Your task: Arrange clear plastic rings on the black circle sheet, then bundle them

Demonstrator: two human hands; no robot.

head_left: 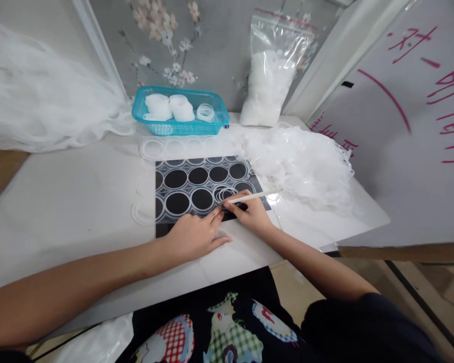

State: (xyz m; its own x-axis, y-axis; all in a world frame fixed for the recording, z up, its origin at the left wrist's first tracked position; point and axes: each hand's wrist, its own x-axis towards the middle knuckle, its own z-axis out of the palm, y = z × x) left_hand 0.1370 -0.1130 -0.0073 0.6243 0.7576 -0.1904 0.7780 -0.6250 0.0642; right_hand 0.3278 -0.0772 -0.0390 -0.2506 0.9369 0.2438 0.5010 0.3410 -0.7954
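Note:
My right hand (247, 209) is closed in a pinch on a thin white stick (254, 196), whose tip points down-left at the sheet. Beside it my left hand (194, 233) rests palm down, its fingertips on the sheet's front edge close to the stick's tip and its thumb apart. Under both lies a translucent sheet of rings (190, 194) over a black mat (177, 203). A few loose white rings (224, 192) lie overlapped on it, just above the stick's tip.
Behind the mat stands a blue basket (181, 128) with bundled rings. A clear zip bag (268, 83) of white material leans at the back right. White ring scraps (302, 166) are heaped at the right, and a larger white pile (45, 96) lies at the left.

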